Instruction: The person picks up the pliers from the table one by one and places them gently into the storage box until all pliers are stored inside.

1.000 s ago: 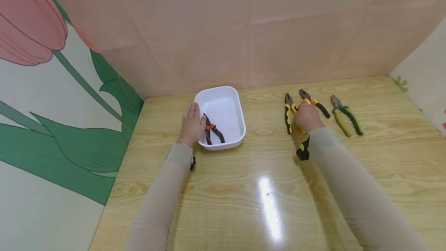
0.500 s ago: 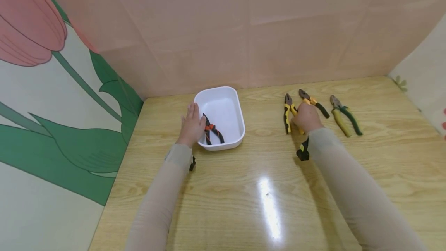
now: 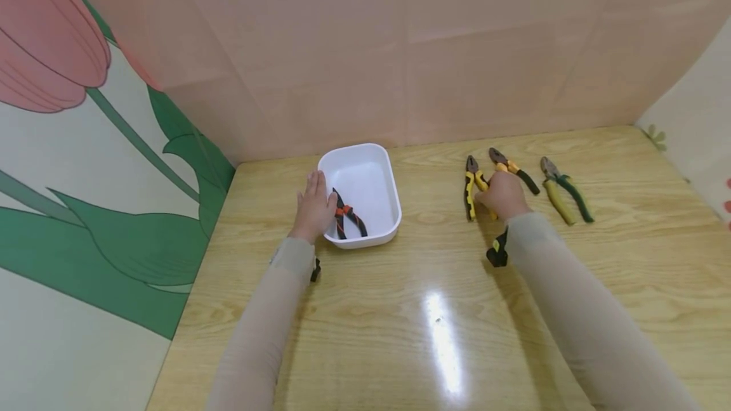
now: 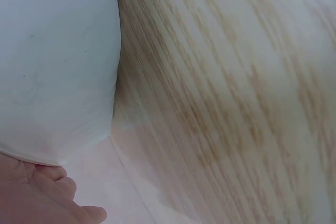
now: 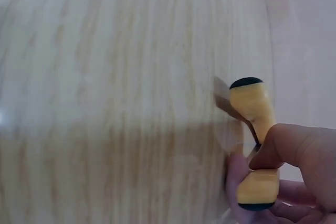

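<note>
My left hand (image 3: pixel 315 203) lies flat with straight fingers against the left rim of a white tray (image 3: pixel 394 198). In the left wrist view its fingers (image 4: pixel 47 200) touch the tray wall (image 4: pixel 58 66). Black pliers with an orange joint (image 3: pixel 347 214) lie inside the tray. To the right, my right hand (image 3: pixel 500 194) grips the yellow-and-black pliers (image 3: pixel 470 184) on the table. In the right wrist view my fingers (image 5: pixel 294 148) curl round a yellow handle (image 5: pixel 253 103) with a black tip.
Orange-and-black pliers (image 3: pixel 516 171) and green-and-yellow pliers (image 3: pixel 564 195) lie just right of my right hand. The wooden table (image 3: pixel 400 309) meets a pink wall behind and a flower-painted panel (image 3: pixel 103 163) on the left.
</note>
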{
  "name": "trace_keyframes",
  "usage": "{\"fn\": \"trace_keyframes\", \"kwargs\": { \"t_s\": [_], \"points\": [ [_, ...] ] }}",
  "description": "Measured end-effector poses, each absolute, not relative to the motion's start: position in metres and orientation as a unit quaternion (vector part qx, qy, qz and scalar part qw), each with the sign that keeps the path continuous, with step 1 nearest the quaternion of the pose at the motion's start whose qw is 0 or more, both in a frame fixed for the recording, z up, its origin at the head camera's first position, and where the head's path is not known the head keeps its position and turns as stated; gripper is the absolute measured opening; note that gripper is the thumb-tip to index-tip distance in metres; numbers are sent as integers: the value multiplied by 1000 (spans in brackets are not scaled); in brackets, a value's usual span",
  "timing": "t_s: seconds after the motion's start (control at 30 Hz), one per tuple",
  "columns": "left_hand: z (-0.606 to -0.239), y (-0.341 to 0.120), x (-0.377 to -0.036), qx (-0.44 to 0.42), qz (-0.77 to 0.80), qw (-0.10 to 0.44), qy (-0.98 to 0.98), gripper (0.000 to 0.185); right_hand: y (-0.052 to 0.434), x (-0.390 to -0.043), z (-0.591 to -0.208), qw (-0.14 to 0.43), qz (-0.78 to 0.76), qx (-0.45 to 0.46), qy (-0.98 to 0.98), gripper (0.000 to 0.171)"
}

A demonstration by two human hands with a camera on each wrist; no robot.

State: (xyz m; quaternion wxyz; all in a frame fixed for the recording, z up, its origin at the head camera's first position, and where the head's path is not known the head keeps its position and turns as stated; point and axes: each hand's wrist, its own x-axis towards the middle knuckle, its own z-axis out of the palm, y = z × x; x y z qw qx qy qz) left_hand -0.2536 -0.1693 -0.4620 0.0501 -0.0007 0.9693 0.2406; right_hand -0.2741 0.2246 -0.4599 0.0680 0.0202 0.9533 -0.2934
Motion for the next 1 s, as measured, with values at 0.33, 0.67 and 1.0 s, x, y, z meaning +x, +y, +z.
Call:
{"fn": "trace_keyframes", "kwargs": {
  "t_s": [0.33,0.67,1.0],
  "points": [
    [-462,-169,-254,-3,245,53,968,69,235,-275,-468,89,-343,19,935,35],
    [-464,-171,-255,-3,251,53,967,70,244,-277,-467,164,-447,77,876,37],
    [-463,-171,-255,5,230,44,972,70,236,-270,-456,209,-582,138,774,42]
  ]
}}
